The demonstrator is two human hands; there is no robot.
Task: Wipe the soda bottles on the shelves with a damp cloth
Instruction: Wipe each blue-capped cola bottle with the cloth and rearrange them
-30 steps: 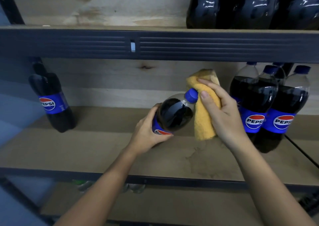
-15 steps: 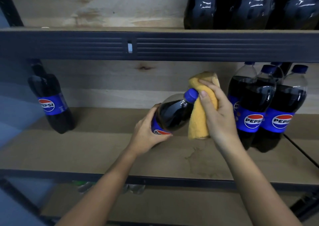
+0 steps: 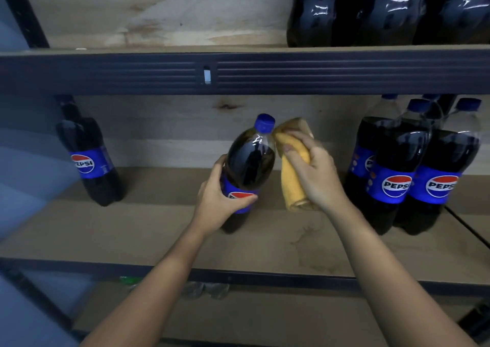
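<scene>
A dark Pepsi bottle (image 3: pixel 250 158) with a blue cap and blue label stands nearly upright on the middle shelf (image 3: pixel 148 230). My left hand (image 3: pixel 220 201) grips it around the label. My right hand (image 3: pixel 315 171) holds a folded yellow cloth (image 3: pixel 293 182) just right of the bottle's shoulder and cap. A lone Pepsi bottle (image 3: pixel 88 158) stands at the far left of the same shelf. A cluster of Pepsi bottles (image 3: pixel 416 169) stands at the right.
A dark metal shelf beam (image 3: pixel 132 73) crosses above the hands. Several dark bottles (image 3: pixel 384 10) stand on the upper shelf at the right. A damp stain (image 3: pixel 307 243) marks the wood in front of the cloth. A lower shelf (image 3: pixel 265 317) shows below.
My left hand has tipped the bottle from leaning right to nearly upright and set its base on the shelf. The cloth in my right hand stays beside the bottle's neck.
</scene>
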